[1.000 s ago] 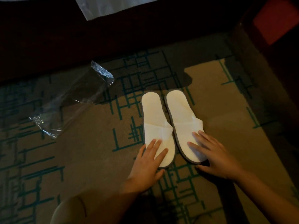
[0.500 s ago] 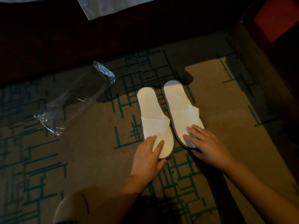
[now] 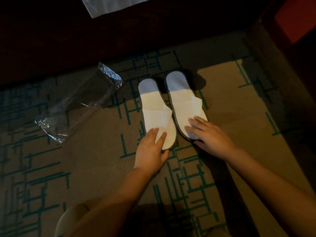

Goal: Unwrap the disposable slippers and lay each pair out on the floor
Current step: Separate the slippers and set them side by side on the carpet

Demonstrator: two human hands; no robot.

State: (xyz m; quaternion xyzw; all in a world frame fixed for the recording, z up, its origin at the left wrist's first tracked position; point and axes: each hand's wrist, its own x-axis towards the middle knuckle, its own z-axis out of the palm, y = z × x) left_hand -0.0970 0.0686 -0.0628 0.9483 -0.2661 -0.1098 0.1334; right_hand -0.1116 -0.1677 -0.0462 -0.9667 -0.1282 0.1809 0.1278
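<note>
Two white slippers lie side by side on carpet point(image 3: 85, 159). Left hand point(image 3: 150, 147) rests flat, fingers spread, on left slipper point(image 3: 157, 110); right hand point(image 3: 210, 134) likewise on right slipper point(image 3: 184, 103). Wrapper point(image 3: 77, 106) lies left of both.

Left slipper point(image 3: 158, 115): white, flat on carpet, frame centre, heel end uppermost.
Right slipper point(image 3: 183, 101): white, just beside it, parallel.
Wrapper point(image 3: 77, 103): clear, crumpled, empty, centre-left.

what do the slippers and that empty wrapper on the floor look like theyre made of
Slippers: probably thin non-woven fabric, matte white, with creased flat straps and a dark edge round the sole. Wrapper: clear plastic film, glossy, since the carpet shows through it and its crinkled ends catch bright glints.
</note>
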